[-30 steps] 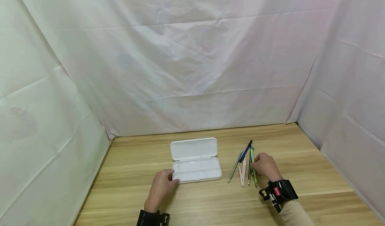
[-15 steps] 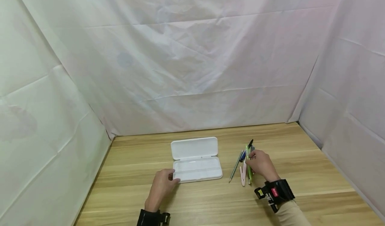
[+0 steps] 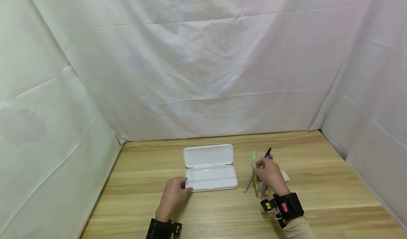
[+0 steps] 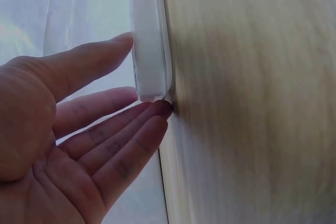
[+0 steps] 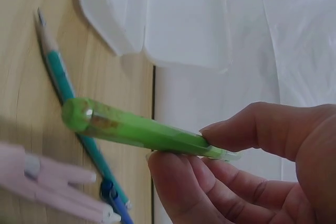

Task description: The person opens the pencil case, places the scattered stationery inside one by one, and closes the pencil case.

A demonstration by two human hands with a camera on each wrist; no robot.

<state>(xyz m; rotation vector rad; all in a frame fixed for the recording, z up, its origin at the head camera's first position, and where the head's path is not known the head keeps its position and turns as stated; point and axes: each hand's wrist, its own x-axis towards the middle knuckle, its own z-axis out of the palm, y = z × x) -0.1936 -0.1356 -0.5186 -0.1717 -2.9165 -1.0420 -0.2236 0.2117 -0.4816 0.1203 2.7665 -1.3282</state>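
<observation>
In the head view an open white pencil case [image 3: 211,184] lies on the table with its lid folded back. My left hand [image 3: 173,194] holds its left end, the thumb on the front edge and the fingertips at the side wall [image 4: 149,51]. My right hand [image 3: 270,175] pinches a green pen [image 5: 142,129] between thumb and fingers, raised over the other stationery. Below it lie a teal pencil [image 5: 94,150], a pink compass [image 5: 37,179] and a blue pen [image 5: 115,198]. The hand partly hides this group in the head view.
A white eraser [image 3: 285,175] lies just right of the right hand. Hanging white cloth [image 3: 203,73] closes off the back and both sides of the wooden table [image 3: 216,214].
My right hand has lifted the green pen off the pile and carried it left, towards the case. The eraser has come into sight. My left hand stays at the case.
</observation>
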